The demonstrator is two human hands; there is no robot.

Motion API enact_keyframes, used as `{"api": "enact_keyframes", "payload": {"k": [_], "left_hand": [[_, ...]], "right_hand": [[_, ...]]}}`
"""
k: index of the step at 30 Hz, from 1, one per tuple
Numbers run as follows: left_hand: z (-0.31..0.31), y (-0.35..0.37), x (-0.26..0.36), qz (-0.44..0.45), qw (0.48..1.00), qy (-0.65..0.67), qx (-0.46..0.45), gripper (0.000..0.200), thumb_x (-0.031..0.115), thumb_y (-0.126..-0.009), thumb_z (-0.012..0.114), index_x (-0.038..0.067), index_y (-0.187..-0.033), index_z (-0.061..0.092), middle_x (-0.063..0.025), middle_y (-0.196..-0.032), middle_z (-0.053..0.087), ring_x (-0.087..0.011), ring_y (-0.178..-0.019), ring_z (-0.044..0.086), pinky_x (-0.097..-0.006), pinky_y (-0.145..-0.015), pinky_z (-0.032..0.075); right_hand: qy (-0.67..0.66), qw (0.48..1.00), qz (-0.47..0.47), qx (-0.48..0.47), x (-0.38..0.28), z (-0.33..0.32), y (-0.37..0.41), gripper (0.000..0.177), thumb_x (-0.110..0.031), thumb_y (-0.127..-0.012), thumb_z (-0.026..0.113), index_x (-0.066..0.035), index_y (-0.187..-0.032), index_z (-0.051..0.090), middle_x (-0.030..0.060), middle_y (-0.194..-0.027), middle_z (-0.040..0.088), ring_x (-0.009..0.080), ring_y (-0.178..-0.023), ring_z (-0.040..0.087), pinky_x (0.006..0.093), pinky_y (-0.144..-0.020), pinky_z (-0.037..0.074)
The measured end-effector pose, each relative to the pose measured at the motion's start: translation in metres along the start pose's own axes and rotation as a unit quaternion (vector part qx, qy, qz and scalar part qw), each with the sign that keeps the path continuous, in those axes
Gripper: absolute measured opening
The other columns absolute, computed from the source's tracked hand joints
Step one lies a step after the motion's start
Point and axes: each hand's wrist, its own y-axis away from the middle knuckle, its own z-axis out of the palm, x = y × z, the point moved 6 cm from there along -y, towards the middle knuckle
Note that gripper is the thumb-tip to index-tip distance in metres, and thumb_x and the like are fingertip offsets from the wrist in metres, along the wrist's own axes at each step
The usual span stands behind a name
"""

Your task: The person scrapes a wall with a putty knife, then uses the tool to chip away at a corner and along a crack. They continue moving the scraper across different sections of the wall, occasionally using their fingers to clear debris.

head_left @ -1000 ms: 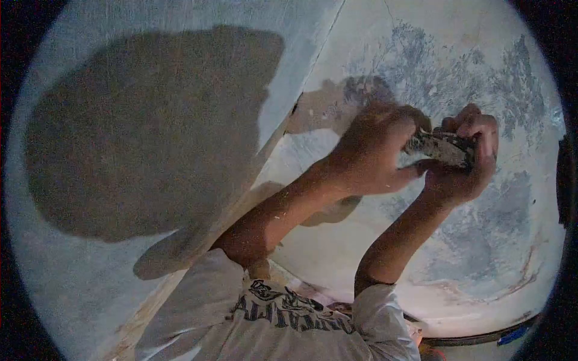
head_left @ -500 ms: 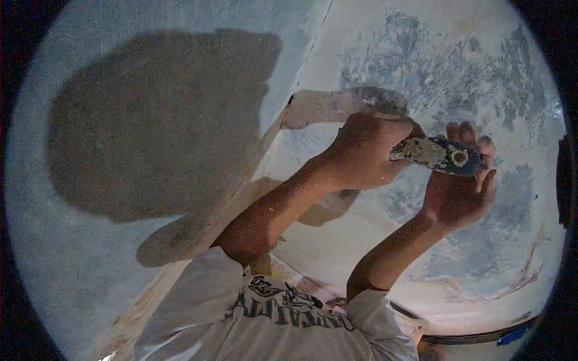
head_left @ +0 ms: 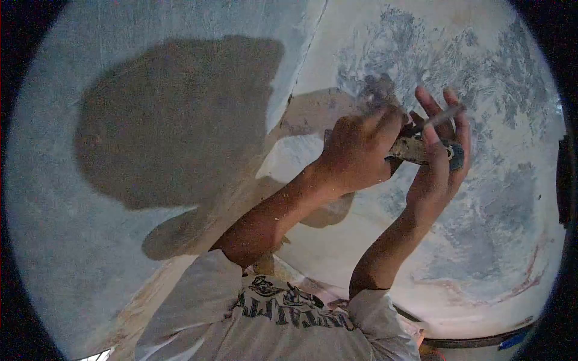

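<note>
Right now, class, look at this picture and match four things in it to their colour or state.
Things:
1. left hand
2. right hand
3. scraper
4. shirt

Colour or state:
a. fingers stretched out
b. white with dark lettering
c. closed around the handle
d. smeared with pale plaster, dark blue at one end

Pairs: 1-c, 2-a, 3-d, 4-b
</note>
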Motion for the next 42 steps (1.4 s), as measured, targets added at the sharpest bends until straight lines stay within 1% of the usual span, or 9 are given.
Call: {"api": "enact_keyframes", "payload": {"k": [15, 18, 21, 24, 27, 28, 32, 39, 42], "left_hand": [[0.01, 0.027, -0.004, -0.008, 0.987, 0.089, -0.135, 0.04, 0.005, -0.074, 0.067, -0.004, -0.104, 0.042, -0.0249, -0.098, 0.049, -0.0469, -0.098, 0.049, -0.0508, -0.086, 0.039], [0.017, 0.036, -0.014, -0.034, 0.978, 0.129, -0.162, 0.057, 0.015, -0.077, 0.071, -0.005, -0.119, 0.039, -0.0251, -0.111, 0.049, -0.0428, -0.107, 0.051, -0.0465, -0.092, 0.04], [0.002, 0.035, 0.006, 0.06, 0.965, 0.245, -0.078, 0.075, 0.035, -0.082, 0.072, -0.005, -0.133, 0.036, -0.0243, -0.127, 0.046, -0.0359, -0.12, 0.048, -0.0403, -0.1, 0.038], [0.009, 0.042, -0.002, -0.133, 0.857, 0.456, -0.199, 0.071, 0.042, -0.091, 0.062, -0.002, -0.14, 0.036, -0.0205, -0.13, 0.049, -0.0288, -0.123, 0.049, -0.0354, -0.103, 0.036], [-0.009, 0.036, -0.018, -0.198, 0.89, 0.404, -0.073, 0.048, 0.033, -0.099, 0.051, -0.001, -0.132, 0.046, -0.0169, -0.118, 0.056, -0.0261, -0.112, 0.054, -0.0351, -0.098, 0.04], [-0.013, 0.036, -0.023, -0.128, 0.928, 0.347, -0.036, 0.035, 0.025, -0.102, 0.043, -0.001, -0.124, 0.052, -0.0147, -0.103, 0.058, -0.0249, -0.098, 0.057, -0.036, -0.091, 0.042], [-0.015, 0.062, -0.061, -0.166, 0.952, 0.254, 0.043, 0.03, 0.027, -0.102, 0.043, 0.001, -0.111, 0.055, -0.0089, -0.084, 0.048, -0.0245, -0.079, 0.05, -0.0367, -0.078, 0.041], [-0.029, 0.049, -0.054, -0.132, 0.959, 0.244, 0.059, 0.037, 0.037, -0.1, 0.047, 0.004, -0.114, 0.059, -0.0094, -0.106, 0.061, -0.0172, -0.095, 0.055, -0.0343, -0.09, 0.044], [-0.03, 0.039, -0.068, -0.15, 0.953, 0.253, 0.075, 0.026, 0.015, -0.098, 0.049, -0.001, -0.117, 0.055, -0.0187, -0.111, 0.059, -0.0312, -0.103, 0.059, -0.0402, -0.092, 0.045]], "right_hand": [[-0.158, 0.987, -0.004, 0.016, 0.003, -0.002, 0.001, 0.04, -0.01, -0.091, 0.048, 0.011, -0.125, 0.043, 0.0403, -0.114, 0.057, 0.0488, -0.108, 0.06, 0.0564, -0.089, 0.053], [-0.16, 0.987, -0.009, -0.021, 0.005, -0.005, 0.001, 0.04, -0.01, -0.092, 0.048, 0.01, -0.126, 0.042, 0.0394, -0.113, 0.058, 0.0471, -0.1, 0.064, 0.055, -0.087, 0.054], [-0.163, 0.984, 0.017, -0.075, 0.004, 0.006, 0.007, 0.037, -0.009, -0.092, 0.049, 0.01, -0.124, 0.043, 0.0378, -0.109, 0.06, 0.044, -0.09, 0.067, 0.0508, -0.085, 0.056], [-0.17, 0.976, 0.022, -0.13, 0.005, 0.019, 0.012, 0.035, -0.007, -0.092, 0.052, 0.008, -0.122, 0.045, 0.0362, -0.107, 0.062, 0.0415, -0.086, 0.069, 0.0478, -0.08, 0.057], [-0.132, 0.984, -0.008, -0.117, 0.001, 0.019, 0.007, 0.028, -0.005, -0.092, 0.052, 0.007, -0.117, 0.047, 0.0312, -0.1, 0.065, 0.0378, -0.08, 0.069, 0.0436, -0.069, 0.058], [-0.124, 0.985, -0.043, -0.113, -0.001, 0.016, 0.002, 0.025, -0.005, -0.093, 0.051, 0.005, -0.115, 0.048, 0.0271, -0.094, 0.065, 0.0342, -0.074, 0.067, 0.0409, -0.064, 0.056], [-0.206, 0.964, -0.144, -0.085, -0.008, 0.01, -0.022, 0.015, -0.008, -0.095, 0.052, 0.0, -0.107, 0.051, 0.0129, -0.068, 0.056, 0.0218, -0.054, 0.056, 0.0325, -0.046, 0.049], [-0.126, 0.915, -0.381, -0.033, -0.002, 0.044, -0.033, 0.014, -0.007, -0.095, 0.057, 0.001, -0.104, 0.051, 0.0076, -0.056, 0.045, 0.0148, -0.044, 0.043, 0.0308, -0.036, 0.04], [-0.053, 0.879, -0.469, -0.071, 0.002, 0.068, -0.025, 0.018, -0.006, -0.093, 0.06, 0.004, -0.104, 0.049, 0.0097, -0.055, 0.046, 0.0149, -0.044, 0.043, 0.0307, -0.036, 0.041]]}}
